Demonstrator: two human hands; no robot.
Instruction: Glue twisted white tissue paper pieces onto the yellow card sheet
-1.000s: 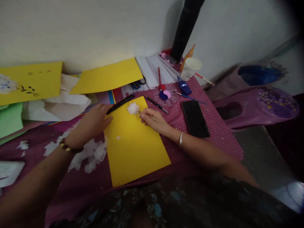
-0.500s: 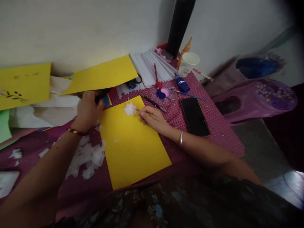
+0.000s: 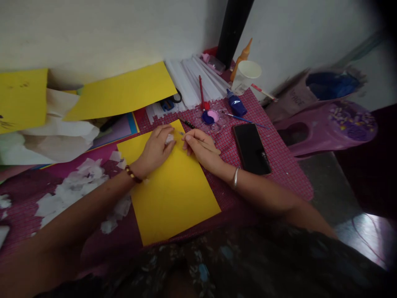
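On a yellow sheet (image 3: 173, 194), my left hand (image 3: 155, 149) closes its thumb and fingers around a small white crumpled-paper flower (image 3: 169, 138), mostly hidden by the hand. Close by on the right, my right hand (image 3: 201, 149) pinches a thin paintbrush (image 3: 211, 147), its tip pointing toward the flower. A dark pen-like thing (image 3: 186, 123) lies just beyond the sheet's far edge. Torn white paper pieces (image 3: 74, 190) are heaped to the left, partly under my left forearm.
Behind my right hand are a clear paint palette (image 3: 221, 124), a blue paint bottle (image 3: 236, 103) and a white cup (image 3: 248, 72). A phone (image 3: 252, 149) lies to the right. White strips (image 3: 189, 82) and another yellow sheet (image 3: 124, 93) lie along the wall.
My left hand has let go of a dark object on the papers at the back left and moved right onto the white flower. My right hand still holds the brush, nearly in place.
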